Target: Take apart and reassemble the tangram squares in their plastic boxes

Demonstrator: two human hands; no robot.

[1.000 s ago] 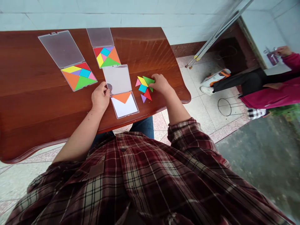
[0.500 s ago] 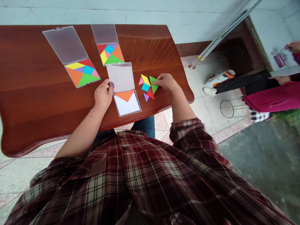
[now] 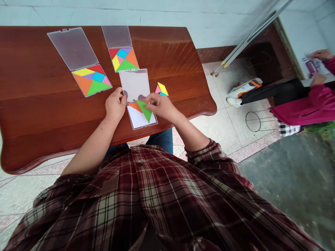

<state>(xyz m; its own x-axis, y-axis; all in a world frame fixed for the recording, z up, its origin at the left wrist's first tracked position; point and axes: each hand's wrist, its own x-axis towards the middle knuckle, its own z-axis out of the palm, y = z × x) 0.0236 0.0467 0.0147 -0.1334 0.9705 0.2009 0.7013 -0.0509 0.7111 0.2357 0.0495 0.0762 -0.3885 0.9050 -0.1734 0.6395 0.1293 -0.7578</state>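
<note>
My right hand (image 3: 161,105) pinches a large green triangle tangram piece (image 3: 147,112) over the open plastic case (image 3: 141,122). Under it, a large orange triangle (image 3: 134,106) lies along the top of the case's white tray, partly covered by the green piece. My left hand (image 3: 115,104) is closed at the left edge of the raised clear lid (image 3: 134,83), thumb and fingers on that edge. Right of the lid lie a yellow parallelogram (image 3: 163,88), a pink triangle (image 3: 157,90) and a blue square (image 3: 164,94). My right hand and forearm hide the spot where the red and purple triangles lay.
Two more open cases, each filled with coloured tangram pieces, lie on the brown wooden table (image 3: 39,104): one at left (image 3: 90,82), one behind (image 3: 123,60). Crutches (image 3: 243,42) lean by the wall at right. A person in a magenta top (image 3: 300,106) sits beyond the table.
My right hand has lifted the green triangle off the table and carried it left over the case. My left hand stays at the lid's edge. The other person's hands have moved.
</note>
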